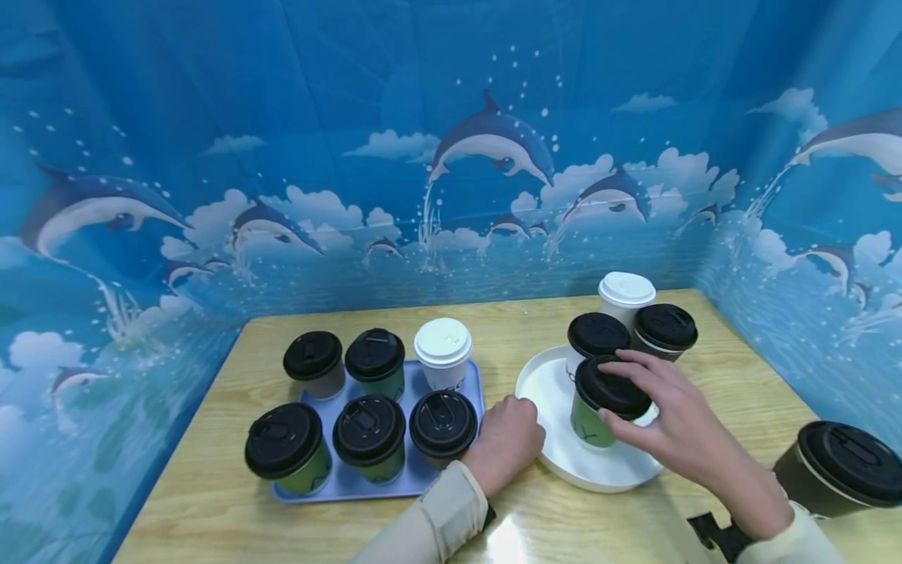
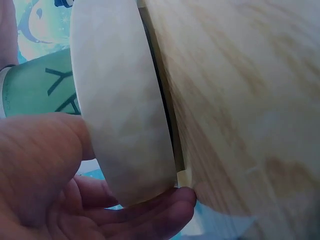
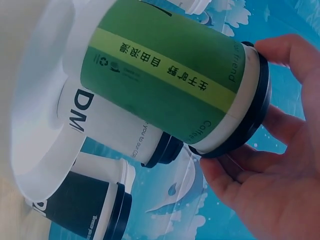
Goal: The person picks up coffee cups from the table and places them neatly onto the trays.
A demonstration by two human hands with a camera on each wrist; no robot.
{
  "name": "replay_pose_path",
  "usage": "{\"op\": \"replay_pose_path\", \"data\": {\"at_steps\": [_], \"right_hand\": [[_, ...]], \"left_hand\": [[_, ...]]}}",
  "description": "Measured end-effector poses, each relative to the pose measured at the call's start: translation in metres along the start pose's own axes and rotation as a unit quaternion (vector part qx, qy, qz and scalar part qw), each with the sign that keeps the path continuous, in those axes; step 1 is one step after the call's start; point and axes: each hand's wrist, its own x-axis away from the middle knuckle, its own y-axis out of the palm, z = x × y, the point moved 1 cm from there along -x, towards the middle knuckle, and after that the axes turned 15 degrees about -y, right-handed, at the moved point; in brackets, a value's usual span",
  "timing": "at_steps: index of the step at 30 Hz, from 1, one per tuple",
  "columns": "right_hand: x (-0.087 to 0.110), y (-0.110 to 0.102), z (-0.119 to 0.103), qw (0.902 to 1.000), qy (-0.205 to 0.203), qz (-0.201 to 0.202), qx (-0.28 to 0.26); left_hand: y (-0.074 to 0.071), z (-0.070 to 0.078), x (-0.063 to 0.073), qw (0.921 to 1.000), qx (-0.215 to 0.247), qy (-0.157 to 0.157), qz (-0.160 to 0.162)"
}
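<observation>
My right hand [image 1: 672, 415] holds a green paper coffee cup [image 1: 590, 421] by its black lid, thumb on one side and fingers on the other. This cup stands upright over the round white plate [image 1: 564, 448] in the head view; its printed side [image 3: 165, 70] shows in the right wrist view. A white cup with a black lid [image 1: 597, 335] is just behind it on the plate. At the plate's left edge, my left hand [image 1: 509, 433] grips the rim. The left wrist view has the thumb [image 2: 47, 142] by the plate's upper side and fingertips [image 2: 172, 210] curled under its edge.
A lilac tray [image 1: 352, 492] on the left bears several lidded cups, one with a white lid [image 1: 444, 342]. Behind the plate stand a white-lidded cup [image 1: 627, 291] and a dark cup [image 1: 665, 327]. Another dark cup [image 1: 838, 470] sits at the table's right.
</observation>
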Motion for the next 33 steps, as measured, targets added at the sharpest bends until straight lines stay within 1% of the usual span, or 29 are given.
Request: {"op": "replay_pose_path", "data": {"at_steps": [6, 9, 13, 16, 19, 21, 25, 33], "right_hand": [[-0.005, 0.006, -0.001, 0.9998, -0.016, -0.004, -0.008], [-0.006, 0.011, -0.001, 0.9996, -0.023, -0.012, -0.014], [-0.009, 0.017, -0.003, 0.9990, -0.026, -0.030, -0.020], [-0.012, 0.021, -0.004, 0.9985, -0.029, -0.042, -0.021], [-0.014, 0.024, -0.005, 0.9983, -0.037, -0.041, -0.019], [-0.016, 0.025, -0.006, 0.9983, -0.044, -0.036, -0.014], [-0.021, 0.025, -0.006, 0.9983, -0.046, -0.036, -0.002], [-0.032, 0.029, -0.006, 0.9962, -0.029, -0.081, -0.009]], "left_hand": [[0.000, 0.000, -0.001, 1.0000, -0.005, 0.005, -0.003], [0.000, 0.000, -0.002, 0.9999, -0.011, 0.007, -0.002], [0.000, 0.000, -0.001, 0.9997, -0.020, 0.009, 0.007], [-0.001, 0.000, 0.000, 0.9995, -0.020, 0.015, 0.019], [-0.001, -0.001, 0.000, 0.9991, -0.017, 0.021, 0.033], [-0.001, -0.001, 0.000, 0.9989, -0.017, 0.023, 0.036], [-0.001, 0.000, 0.000, 0.9992, -0.018, 0.020, 0.029], [-0.002, 0.002, 0.001, 0.9995, -0.022, 0.016, 0.015]]}}
